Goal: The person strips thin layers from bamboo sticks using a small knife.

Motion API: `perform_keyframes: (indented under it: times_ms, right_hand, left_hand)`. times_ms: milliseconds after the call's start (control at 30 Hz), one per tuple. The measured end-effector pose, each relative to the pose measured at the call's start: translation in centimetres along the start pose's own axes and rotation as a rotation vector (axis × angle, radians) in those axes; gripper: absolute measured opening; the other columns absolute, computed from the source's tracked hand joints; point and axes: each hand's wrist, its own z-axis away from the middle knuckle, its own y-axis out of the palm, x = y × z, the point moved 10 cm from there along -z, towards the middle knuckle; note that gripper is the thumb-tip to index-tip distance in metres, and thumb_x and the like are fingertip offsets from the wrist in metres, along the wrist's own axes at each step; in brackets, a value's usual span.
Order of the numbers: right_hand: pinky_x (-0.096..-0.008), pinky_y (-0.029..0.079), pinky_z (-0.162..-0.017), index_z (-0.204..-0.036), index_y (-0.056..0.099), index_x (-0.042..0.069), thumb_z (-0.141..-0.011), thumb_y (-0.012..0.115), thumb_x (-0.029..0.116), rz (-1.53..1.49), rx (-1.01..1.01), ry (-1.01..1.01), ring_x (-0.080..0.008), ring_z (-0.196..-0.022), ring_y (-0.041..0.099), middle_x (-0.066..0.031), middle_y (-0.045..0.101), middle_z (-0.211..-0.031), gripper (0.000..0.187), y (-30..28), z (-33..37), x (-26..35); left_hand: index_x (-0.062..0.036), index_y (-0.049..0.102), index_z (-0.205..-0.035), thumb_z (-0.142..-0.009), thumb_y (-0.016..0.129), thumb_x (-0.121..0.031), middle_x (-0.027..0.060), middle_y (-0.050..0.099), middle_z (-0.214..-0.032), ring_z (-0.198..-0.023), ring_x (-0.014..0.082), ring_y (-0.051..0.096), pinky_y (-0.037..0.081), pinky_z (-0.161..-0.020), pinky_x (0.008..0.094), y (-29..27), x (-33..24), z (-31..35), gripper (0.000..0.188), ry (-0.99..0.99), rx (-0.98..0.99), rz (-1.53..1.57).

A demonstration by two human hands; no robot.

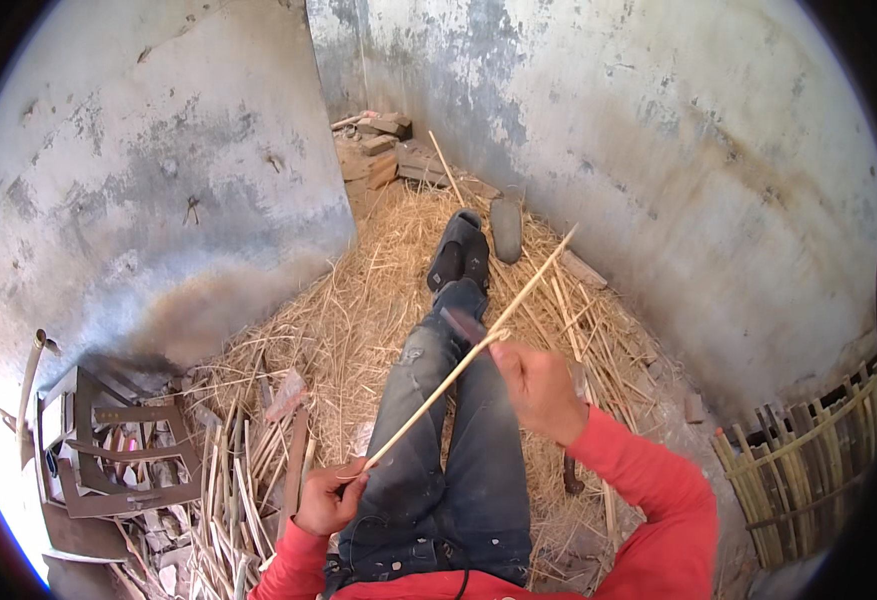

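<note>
A long pale stick (420, 412) slants across my lap, its far end pointing up and right past my knees. My left hand (330, 498) pinches its near end above my left thigh. Over my right thigh my right hand (541, 392) is closed round a knife (465, 326), whose handle the fingers hide. The blade is smeared by motion and lies against the stick around its middle, where a thin sliver of wood lifts. My legs (438, 430), in worn dark trousers, stretch forward with the feet crossed.
Straw-like shavings (328, 310) cover the floor. Cut sticks (233, 490) lie at the left by a dark broken frame (128, 455). A slatted bamboo piece (808, 470) leans at the right. Bricks (383, 165) and a loose sandal (505, 230) lie ahead near the walls (648, 150).
</note>
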Motion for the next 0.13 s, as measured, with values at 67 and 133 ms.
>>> perform_keyframes:
  times_ms: [67, 133]
  right_hand:
    - [-0.0389, 0.041, -0.051, -0.102, 0.073, -0.001, -0.108, 0.05, 0.031, -0.004, 0.0, 0.126, -0.0219, -0.05, 0.052, -0.0154, 0.053, -0.058, 0.04, -1.8, -1.1, 0.0]
    - [-0.0379, 0.041, -0.051, -0.115, 0.073, 0.0, -0.107, 0.051, 0.035, 0.012, -0.103, 0.133, -0.0178, -0.051, 0.05, -0.0126, 0.054, -0.057, 0.042, -4.0, -2.8, -2.4]
  left_hand:
    - [0.0053, 0.074, -0.111, -0.097, 0.063, -0.003, 0.0045, 0.065, -0.068, -0.06, 0.0071, 0.057, 0.044, -0.055, 0.0242, -0.2, -0.4, 0.0, 0.02, 0.015, 0.016, 0.001]
    - [0.0049, 0.074, -0.111, -0.098, 0.061, -0.003, 0.0029, 0.064, -0.069, -0.061, 0.0058, 0.056, 0.044, -0.056, 0.0233, 0.3, 0.1, 1.1, 0.02, -0.004, 0.034, 0.01]
